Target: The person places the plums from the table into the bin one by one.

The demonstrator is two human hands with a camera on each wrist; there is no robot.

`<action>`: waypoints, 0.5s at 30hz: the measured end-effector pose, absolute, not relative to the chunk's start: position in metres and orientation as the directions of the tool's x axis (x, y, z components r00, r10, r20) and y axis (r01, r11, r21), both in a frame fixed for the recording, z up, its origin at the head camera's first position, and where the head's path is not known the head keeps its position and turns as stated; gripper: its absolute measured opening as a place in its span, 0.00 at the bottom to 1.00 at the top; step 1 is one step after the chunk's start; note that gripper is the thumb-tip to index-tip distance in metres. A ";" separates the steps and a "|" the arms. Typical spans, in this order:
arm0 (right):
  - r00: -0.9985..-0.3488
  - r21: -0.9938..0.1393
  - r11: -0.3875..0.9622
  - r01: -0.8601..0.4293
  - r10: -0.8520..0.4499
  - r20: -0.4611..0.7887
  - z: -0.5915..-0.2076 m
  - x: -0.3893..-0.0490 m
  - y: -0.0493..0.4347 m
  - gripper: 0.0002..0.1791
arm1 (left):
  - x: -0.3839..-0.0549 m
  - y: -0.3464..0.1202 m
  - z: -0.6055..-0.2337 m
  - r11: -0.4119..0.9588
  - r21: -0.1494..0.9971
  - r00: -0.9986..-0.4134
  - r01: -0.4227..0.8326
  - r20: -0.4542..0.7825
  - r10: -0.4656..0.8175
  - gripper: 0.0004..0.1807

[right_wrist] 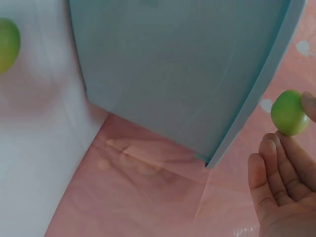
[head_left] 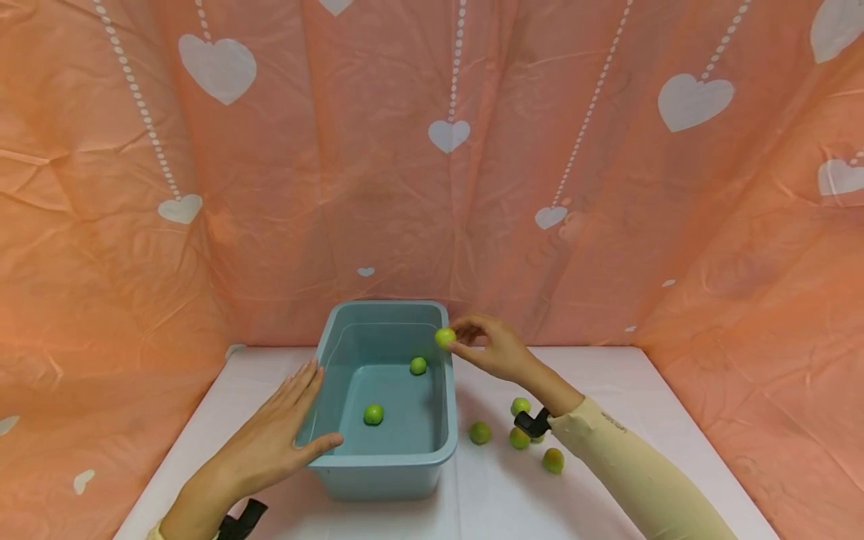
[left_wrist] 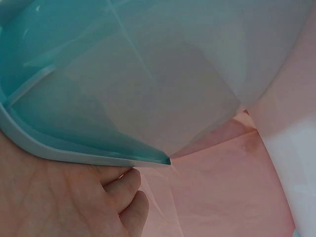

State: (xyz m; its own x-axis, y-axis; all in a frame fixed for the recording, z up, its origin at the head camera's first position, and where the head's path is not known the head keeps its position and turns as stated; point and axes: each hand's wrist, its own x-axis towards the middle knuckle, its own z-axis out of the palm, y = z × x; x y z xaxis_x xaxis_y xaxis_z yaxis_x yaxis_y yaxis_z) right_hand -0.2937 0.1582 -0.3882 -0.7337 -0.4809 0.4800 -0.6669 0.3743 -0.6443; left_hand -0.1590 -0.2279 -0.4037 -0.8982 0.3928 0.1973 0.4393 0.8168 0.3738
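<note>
Over the right rim of a blue-grey plastic basin [head_left: 391,460], my right hand [head_left: 496,349] pinches a small round green fruit [head_left: 445,337] between thumb and fingertips. The right wrist view shows this green fruit [right_wrist: 290,112] at the fingertips, above the basin's rim [right_wrist: 256,94]. My left hand [head_left: 270,427] rests on the basin's left rim, fingers extended and thumb over the near left corner. From the left wrist, the palm [left_wrist: 59,197] lies against the rim. Inside the basin are two fruits, one near the front [head_left: 373,414] and another farther back [head_left: 418,365].
Several loose green fruits, some with a reddish blush, lie on the white table [head_left: 486,502] right of the basin, including one fruit [head_left: 480,433] near its wall. My right forearm passes over part of that group. A pink curtain [head_left: 378,187] with white hearts hangs behind.
</note>
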 end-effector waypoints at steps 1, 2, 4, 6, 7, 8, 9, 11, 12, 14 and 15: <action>-0.730 -0.643 0.369 -0.671 -0.484 0.483 -0.387 -0.293 0.157 0.15 | -0.159 -0.228 -0.404 0.818 0.372 -0.898 0.439 0.197 0.393 0.57; -0.727 -0.643 0.366 -0.673 -0.487 0.484 -0.387 -0.293 0.156 0.15 | -0.159 -0.228 -0.403 0.818 0.372 -0.899 0.439 0.196 0.393 0.57; -0.723 -0.644 0.360 -0.675 -0.493 0.484 -0.385 -0.292 0.153 0.15 | -0.160 -0.227 -0.403 0.818 0.371 -0.898 0.440 0.197 0.394 0.57; -0.718 -0.641 0.356 -0.680 -0.500 0.484 -0.383 -0.291 0.150 0.15 | -0.160 -0.227 -0.404 0.819 0.368 -0.898 0.440 0.198 0.394 0.58; -0.713 -0.639 0.352 -0.684 -0.505 0.485 -0.382 -0.291 0.149 0.15 | -0.160 -0.227 -0.404 0.818 0.368 -0.897 0.441 0.198 0.395 0.58; -0.708 -0.635 0.350 -0.689 -0.512 0.486 -0.382 -0.290 0.147 0.15 | -0.161 -0.227 -0.404 0.818 0.368 -0.897 0.442 0.198 0.396 0.58; -0.703 -0.631 0.348 -0.694 -0.518 0.488 -0.382 -0.290 0.146 0.15 | -0.161 -0.227 -0.404 0.818 0.368 -0.897 0.442 0.199 0.395 0.58; -0.694 -0.621 0.348 -0.702 -0.531 0.486 -0.381 -0.290 0.143 0.15 | -0.160 -0.227 -0.404 0.819 0.369 -0.898 0.440 0.197 0.394 0.58; -0.690 -0.618 0.348 -0.705 -0.538 0.484 -0.381 -0.290 0.142 0.15 | -0.160 -0.227 -0.404 0.819 0.368 -0.898 0.441 0.198 0.394 0.58; -0.687 -0.618 0.348 -0.705 -0.552 0.473 -0.380 -0.289 0.139 0.15 | -0.160 -0.228 -0.404 0.820 0.366 -0.898 0.440 0.199 0.393 0.58; -0.687 -0.619 0.351 -0.703 -0.559 0.464 -0.379 -0.288 0.137 0.16 | -0.160 -0.228 -0.404 0.820 0.367 -0.898 0.439 0.199 0.392 0.58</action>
